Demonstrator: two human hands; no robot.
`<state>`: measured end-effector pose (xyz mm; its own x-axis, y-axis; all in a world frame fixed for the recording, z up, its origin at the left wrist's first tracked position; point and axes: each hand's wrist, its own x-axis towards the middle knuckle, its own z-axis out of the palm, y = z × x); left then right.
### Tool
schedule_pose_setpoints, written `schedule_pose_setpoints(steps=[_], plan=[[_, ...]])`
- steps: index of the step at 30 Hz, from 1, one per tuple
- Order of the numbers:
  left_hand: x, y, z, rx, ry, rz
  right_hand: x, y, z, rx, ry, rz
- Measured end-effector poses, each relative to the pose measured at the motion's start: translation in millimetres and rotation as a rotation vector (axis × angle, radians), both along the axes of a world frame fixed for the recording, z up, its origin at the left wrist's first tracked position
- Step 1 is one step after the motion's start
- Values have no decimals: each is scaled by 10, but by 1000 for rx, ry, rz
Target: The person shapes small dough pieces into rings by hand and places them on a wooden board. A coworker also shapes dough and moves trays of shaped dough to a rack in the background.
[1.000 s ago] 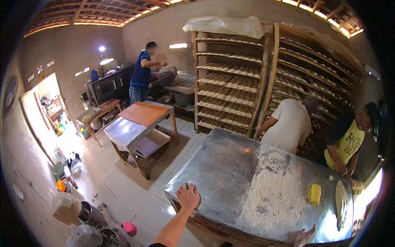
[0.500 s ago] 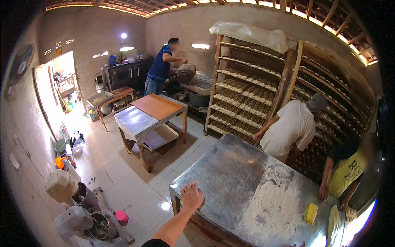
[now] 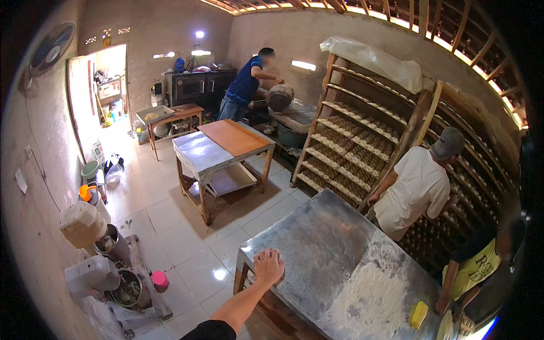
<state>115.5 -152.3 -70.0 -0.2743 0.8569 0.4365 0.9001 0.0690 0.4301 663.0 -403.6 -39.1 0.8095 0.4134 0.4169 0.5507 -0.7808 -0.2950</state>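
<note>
My left hand point(image 3: 268, 267) rests at the near left corner of a metal-topped work table point(image 3: 317, 232). Its fingers lie on the tabletop, slightly bent, with nothing seen in them. The black-sleeved left arm comes up from the lower edge. My right hand is out of view. White flour point(image 3: 368, 297) is spread over the right part of the same table. Farther right lies a yellow block-shaped thing point(image 3: 419, 315), close to the hand of a person in a yellow and black shirt point(image 3: 479, 269).
A person in a white shirt point(image 3: 419, 190) stands beside racks point(image 3: 351, 147) of trayed dough pieces. Another, in blue point(image 3: 241, 82), tilts a round container point(image 3: 280, 97) at the back. A smaller table point(image 3: 204, 153) stands mid-floor; mixers point(image 3: 90, 280) line the left wall.
My view has turned somewhat, shifting the room rightward. My left hand stays on the table corner, its fingers looking more bent. Fingertips at the lower right edge have left view. The white-shirted person stands more upright.
</note>
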Motion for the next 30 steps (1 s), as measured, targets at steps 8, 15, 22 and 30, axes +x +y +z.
schedule_pose_setpoints(steps=[8, 15, 22, 30], plan=[[24, -36, 83, -75, 19, -38, -4, 17, -5, -6, -13, 5], [34, 4, 22, -82, -28, -13, 111, -202, -102, 1, -22, -14], [79, 23, -30, -33, -147, -60, 346, -506, -591, -35, -128, -28], [121, -8, 100, -63, -13, -69, 106, -511, -267, -73, 9, 28]])
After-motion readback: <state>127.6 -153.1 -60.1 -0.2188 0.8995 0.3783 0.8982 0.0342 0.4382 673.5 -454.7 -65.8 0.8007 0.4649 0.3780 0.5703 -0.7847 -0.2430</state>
